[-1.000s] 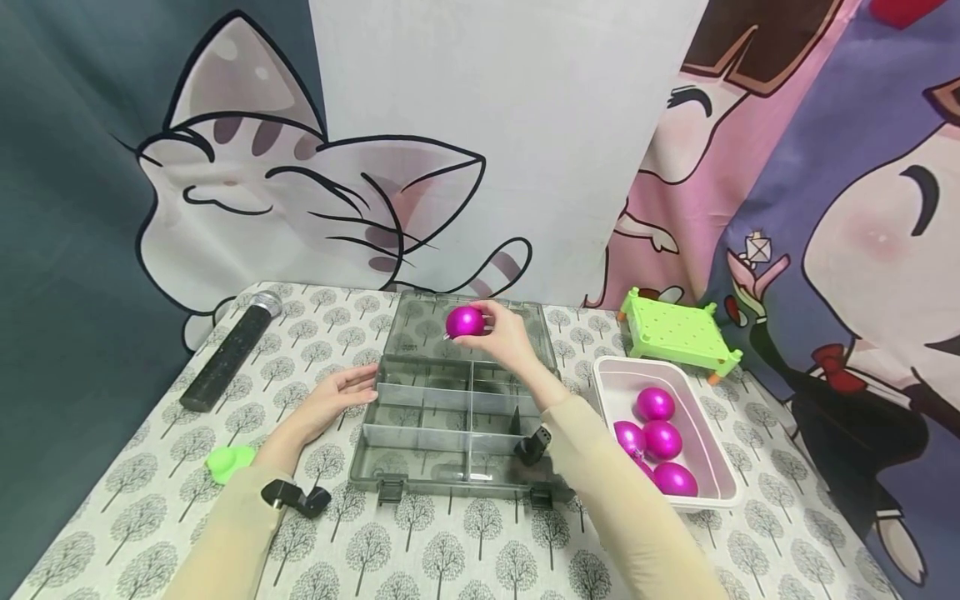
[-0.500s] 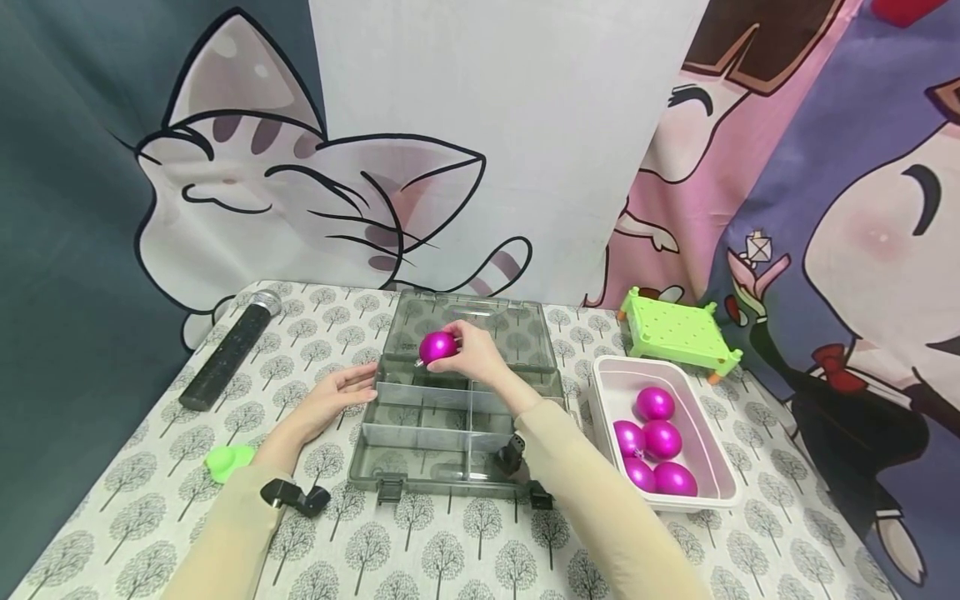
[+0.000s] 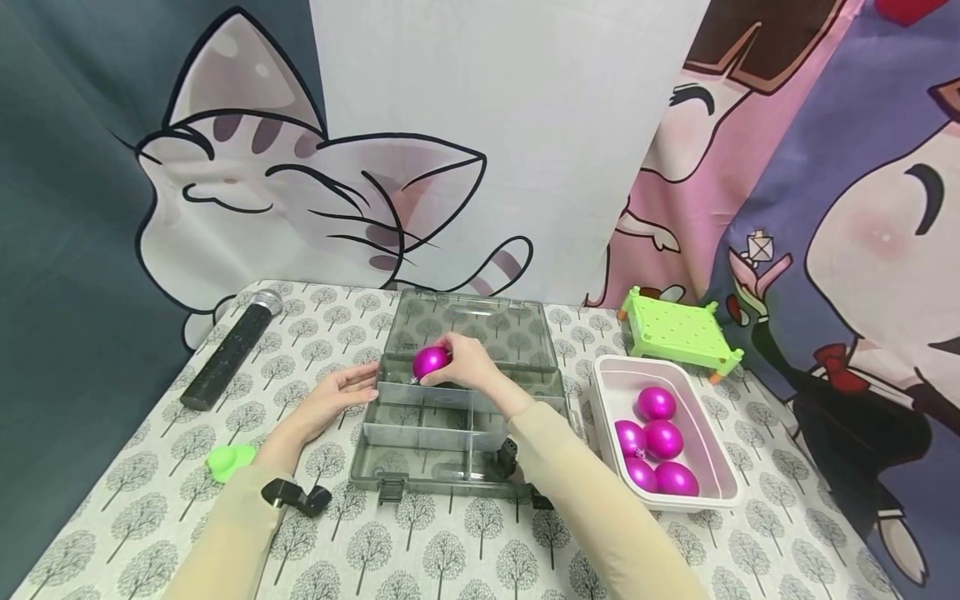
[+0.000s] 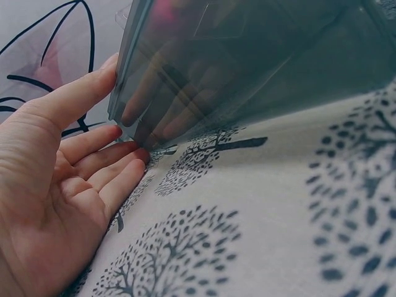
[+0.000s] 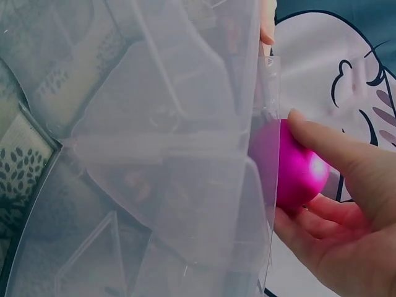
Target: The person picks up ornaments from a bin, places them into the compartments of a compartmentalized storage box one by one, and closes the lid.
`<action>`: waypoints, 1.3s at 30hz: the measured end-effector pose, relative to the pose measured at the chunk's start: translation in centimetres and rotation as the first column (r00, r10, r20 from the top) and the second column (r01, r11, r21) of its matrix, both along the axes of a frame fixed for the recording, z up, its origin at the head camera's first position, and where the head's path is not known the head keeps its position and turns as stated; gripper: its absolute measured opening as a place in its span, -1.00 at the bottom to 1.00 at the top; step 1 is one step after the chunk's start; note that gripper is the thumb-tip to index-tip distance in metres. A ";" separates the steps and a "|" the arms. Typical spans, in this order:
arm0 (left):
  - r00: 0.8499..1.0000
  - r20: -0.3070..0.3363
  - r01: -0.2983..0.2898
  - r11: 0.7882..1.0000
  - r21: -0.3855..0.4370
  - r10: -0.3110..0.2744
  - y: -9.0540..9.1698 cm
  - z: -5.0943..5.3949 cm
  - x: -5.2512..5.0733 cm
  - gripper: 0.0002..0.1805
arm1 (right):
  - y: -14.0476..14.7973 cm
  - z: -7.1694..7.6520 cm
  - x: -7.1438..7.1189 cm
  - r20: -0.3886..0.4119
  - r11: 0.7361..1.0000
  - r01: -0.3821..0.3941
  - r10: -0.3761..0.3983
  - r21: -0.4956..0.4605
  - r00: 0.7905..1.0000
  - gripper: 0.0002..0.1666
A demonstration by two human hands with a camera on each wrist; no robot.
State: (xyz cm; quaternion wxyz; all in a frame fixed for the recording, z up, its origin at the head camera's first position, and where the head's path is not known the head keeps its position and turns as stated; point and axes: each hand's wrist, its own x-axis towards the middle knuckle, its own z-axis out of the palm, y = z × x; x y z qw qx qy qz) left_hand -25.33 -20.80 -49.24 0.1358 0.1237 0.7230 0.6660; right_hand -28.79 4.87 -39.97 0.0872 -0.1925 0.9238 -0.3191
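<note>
A shiny magenta bauble (image 3: 431, 363) is pinched between the thumb and fingers of my right hand (image 3: 467, 365), at the far-left compartment of a clear grey divider box (image 3: 420, 482). In the right wrist view the bauble (image 5: 300, 167) shows partly behind a see-through wall of the box. My left hand (image 3: 333, 402) rests against the box's left side with fingers extended. The left wrist view has its thumb and fingertips touching the outer wall. Behind the compartments the box's lid (image 3: 480, 321) lies folded back.
To the right, a white bin (image 3: 708, 425) holds several more magenta baubles (image 3: 663, 439). A green toy bed (image 3: 678, 329) stands behind it. On the left lie a black microphone (image 3: 228, 354) and a green toy duck (image 3: 228, 461).
My right hand has moved left, down and nearer with the bauble, from above the lid to the far-left compartment. My left hand has stayed at the box's side.
</note>
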 end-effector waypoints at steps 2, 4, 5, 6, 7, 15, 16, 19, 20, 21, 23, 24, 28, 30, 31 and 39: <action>1.000 -0.004 -0.001 1.000 -0.005 0.001 0.0 0.0 0.0 -0.23 | 0.0 0.0 0.0 0.002 1.000 -0.005 0.005 0.008 1.000 -0.28; 1.000 -0.004 -0.001 1.000 -0.007 0.001 0.0 0.0 0.0 -0.23 | 0.0 0.1 0.1 0.008 1.000 -0.010 0.010 0.011 1.000 -0.27; 1.000 -0.002 -0.002 1.000 -0.008 0.002 0.0 0.0 0.0 -0.23 | 0.0 0.1 0.1 0.007 1.000 -0.011 0.011 0.013 1.000 -0.27; 1.000 -0.001 -0.001 1.000 -0.010 0.001 0.0 0.0 0.0 -0.23 | 0.0 0.0 0.1 0.006 1.000 -0.012 0.012 0.015 1.000 -0.28; 1.000 -0.002 0.001 1.000 -0.011 -0.001 0.0 0.0 0.0 -0.23 | 0.0 0.0 0.1 0.007 1.000 -0.012 0.012 0.017 1.000 -0.28; 1.000 0.008 -0.009 1.000 -0.024 0.009 0.0 -0.2 -0.2 -0.23 | 0.0 -0.4 -0.1 0.002 0.998 -0.030 0.030 0.047 1.000 -0.27; 1.000 0.004 -0.006 1.000 -0.025 0.006 0.0 -0.2 -0.2 -0.22 | 0.0 -0.4 -0.1 -0.001 0.998 -0.031 0.031 0.053 1.000 -0.27; 1.000 0.007 -0.008 1.000 -0.018 0.008 0.0 -0.3 -0.2 -0.23 | 0.0 -0.4 -0.1 -0.003 0.997 -0.030 0.030 0.066 1.000 -0.27; 1.000 0.005 -0.006 1.000 -0.015 0.006 0.0 -0.3 -0.2 -0.23 | 0.0 -0.4 -0.1 -0.001 0.997 -0.030 0.030 0.068 1.000 -0.27; 1.000 0.003 -0.003 1.000 -0.010 0.003 0.0 -0.2 -0.2 -0.23 | 0.0 -0.4 -0.1 0.001 0.997 -0.029 0.029 0.068 1.000 -0.27; 1.000 0.004 -0.003 1.000 -0.003 0.003 0.0 -0.1 -0.1 -0.23 | 0.0 -0.3 0.0 0.006 0.997 -0.032 0.031 0.073 0.999 -0.27; 1.000 0.003 -0.002 1.000 -0.002 0.002 0.0 -0.1 -0.1 -0.23 | 0.0 -0.3 0.0 0.009 0.996 -0.032 0.031 0.077 0.999 -0.27; 1.000 0.006 -0.001 1.000 0.000 0.001 0.0 0.0 -0.1 -0.24 | 0.1 -0.2 0.0 0.020 0.995 -0.034 0.032 0.092 0.999 -0.27; 1.000 0.006 -0.001 1.000 -0.001 0.001 0.0 0.0 -0.1 -0.24 | 0.1 -0.3 0.0 0.028 0.995 -0.039 0.036 0.095 0.999 -0.28; 1.000 0.008 -0.003 1.000 -0.001 0.003 0.0 -0.1 -0.1 -0.24 | 0.1 -0.3 0.1 0.032 0.995 -0.044 0.041 0.095 0.999 -0.29; 1.000 0.008 -0.002 1.000 0.011 0.002 0.0 -0.1 -0.2 -0.24 | 0.2 -0.1 0.2 0.055 0.993 -0.073 0.068 0.097 0.996 -0.34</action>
